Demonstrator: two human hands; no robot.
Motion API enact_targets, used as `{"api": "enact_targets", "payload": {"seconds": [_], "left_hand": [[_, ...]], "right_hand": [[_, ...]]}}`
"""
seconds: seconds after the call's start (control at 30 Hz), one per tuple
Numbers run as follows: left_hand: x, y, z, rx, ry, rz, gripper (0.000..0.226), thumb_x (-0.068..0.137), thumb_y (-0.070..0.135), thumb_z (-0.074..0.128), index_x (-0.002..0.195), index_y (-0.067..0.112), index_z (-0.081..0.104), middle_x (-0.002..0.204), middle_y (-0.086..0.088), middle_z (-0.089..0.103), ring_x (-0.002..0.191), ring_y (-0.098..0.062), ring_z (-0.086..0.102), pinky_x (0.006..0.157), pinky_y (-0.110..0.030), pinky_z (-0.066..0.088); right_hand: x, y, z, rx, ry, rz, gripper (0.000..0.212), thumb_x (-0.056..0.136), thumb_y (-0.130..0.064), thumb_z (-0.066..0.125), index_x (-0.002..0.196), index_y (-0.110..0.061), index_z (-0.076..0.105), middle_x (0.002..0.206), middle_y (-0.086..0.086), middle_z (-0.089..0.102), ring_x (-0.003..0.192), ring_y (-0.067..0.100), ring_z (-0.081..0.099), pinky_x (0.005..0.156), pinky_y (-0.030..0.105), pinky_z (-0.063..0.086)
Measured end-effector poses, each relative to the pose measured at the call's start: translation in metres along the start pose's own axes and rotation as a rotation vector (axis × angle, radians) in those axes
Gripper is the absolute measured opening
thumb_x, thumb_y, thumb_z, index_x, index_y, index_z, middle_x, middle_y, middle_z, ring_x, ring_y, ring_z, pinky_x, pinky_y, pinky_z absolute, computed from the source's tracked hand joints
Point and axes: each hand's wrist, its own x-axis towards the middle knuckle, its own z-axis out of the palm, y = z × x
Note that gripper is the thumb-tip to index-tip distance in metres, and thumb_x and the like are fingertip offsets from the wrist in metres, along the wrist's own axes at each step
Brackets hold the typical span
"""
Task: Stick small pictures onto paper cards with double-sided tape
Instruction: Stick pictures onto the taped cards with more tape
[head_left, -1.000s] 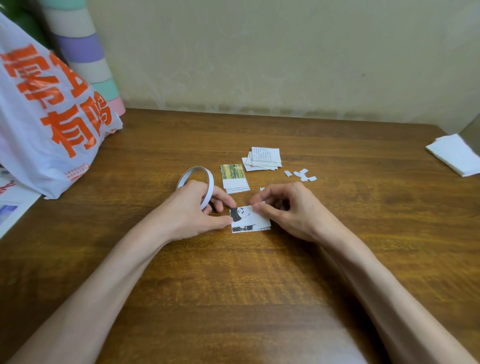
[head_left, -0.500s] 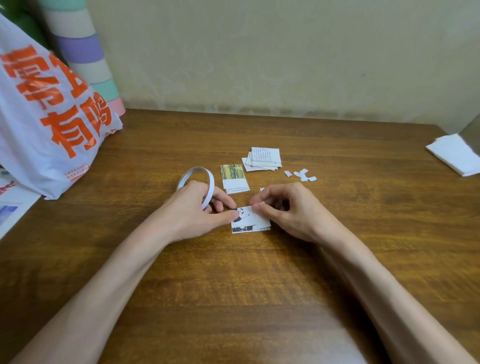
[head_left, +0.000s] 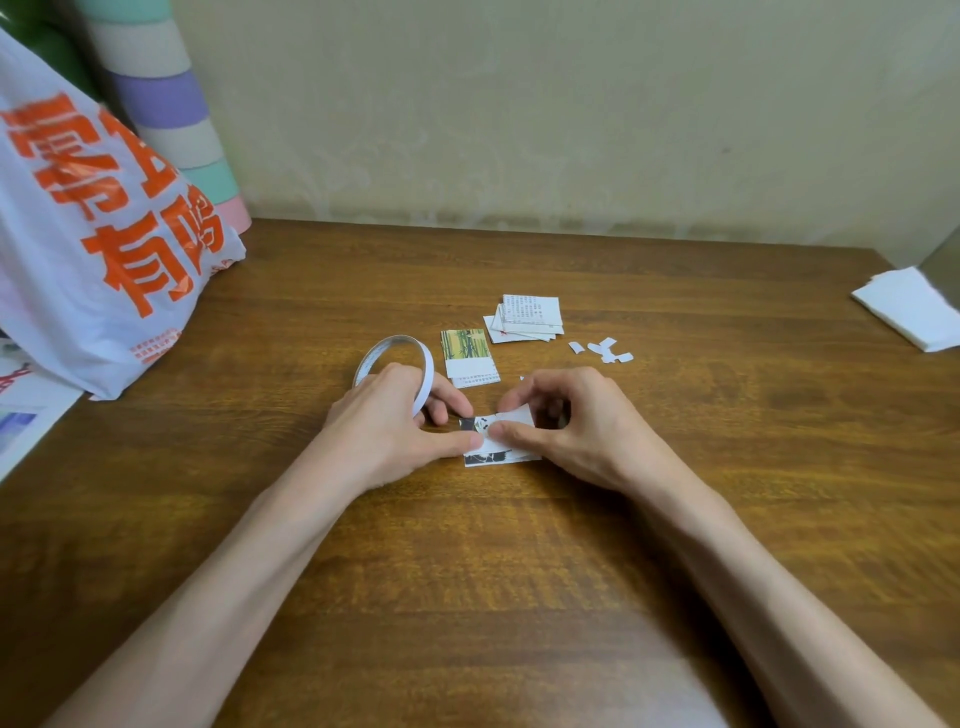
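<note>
We record the front card (head_left: 501, 457) lying on the surface (head_left: 467, 571) between the left hand (head_left: 389, 426) and right hand (head_left: 576, 421), with the tape roll (head_left: 395, 345) just behind the left. Behind the front card lie the rear card (head_left: 467, 358), then the card stack (head_left: 530, 317), with scraps (head_left: 605, 349) to its right. The bag (head_left: 93, 234) sits far left and the folded sheets (head_left: 909, 306) far right.

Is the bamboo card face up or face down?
Face up: the bamboo card shows its green picture, lying flat on the table.
</note>
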Motion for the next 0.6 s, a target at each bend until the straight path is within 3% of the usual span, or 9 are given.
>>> {"api": "enact_targets", "payload": {"seconds": [0.1,0.2,0.37,0.47,0.6], "left_hand": [[0.0,0.001,0.0,0.007,-0.004,-0.001,0.023,0.078,0.052,0.086,0.095,0.041,0.074,0.088,0.014,0.065,0.061,-0.004,0.049,0.064,-0.026,0.041],[0.0,0.001,-0.001,0.008,-0.008,-0.004,0.024,0.079,0.053,0.085,0.096,0.042,0.074,0.088,0.014,0.065,0.062,-0.004,0.049,0.062,-0.024,0.04],[0.002,-0.001,0.0,0.011,-0.009,-0.007,0.024,0.078,0.054,0.085,0.096,0.042,0.073,0.089,0.014,0.065,0.061,-0.004,0.05,0.062,-0.026,0.041],[0.003,-0.002,0.001,0.0,-0.017,-0.011,0.025,0.078,0.054,0.085,0.096,0.041,0.073,0.09,0.014,0.066,0.062,-0.005,0.05,0.063,-0.028,0.042],[0.003,-0.003,0.002,-0.002,-0.014,-0.019,0.025,0.077,0.054,0.086,0.095,0.041,0.073,0.09,0.014,0.066,0.062,-0.006,0.05,0.065,-0.029,0.044]], "right_hand": [[-0.001,-0.002,0.002,-0.022,0.015,-0.009,0.023,0.079,-0.048,0.087,0.086,-0.03,0.074,0.059,-0.022,0.056,0.061,0.003,0.053,0.065,0.015,0.032],[-0.002,-0.001,0.002,-0.037,0.031,-0.009,0.026,0.078,-0.052,0.086,0.086,-0.031,0.073,0.066,-0.015,0.055,0.066,0.004,0.052,0.074,0.026,0.034],[-0.004,-0.004,0.011,-0.077,0.109,0.004,0.031,0.077,-0.061,0.083,0.092,-0.039,0.068,0.081,-0.014,0.054,0.072,-0.001,0.051,0.086,0.04,0.047],[-0.002,-0.004,0.006,-0.037,0.069,0.014,0.026,0.08,-0.05,0.086,0.098,-0.039,0.071,0.084,-0.012,0.056,0.075,-0.005,0.052,0.083,0.033,0.045],[0.003,0.006,-0.003,0.099,0.178,0.052,0.027,0.086,-0.01,0.079,0.102,-0.032,0.076,0.082,-0.007,0.06,0.067,0.003,0.054,0.071,0.014,0.043]]}}
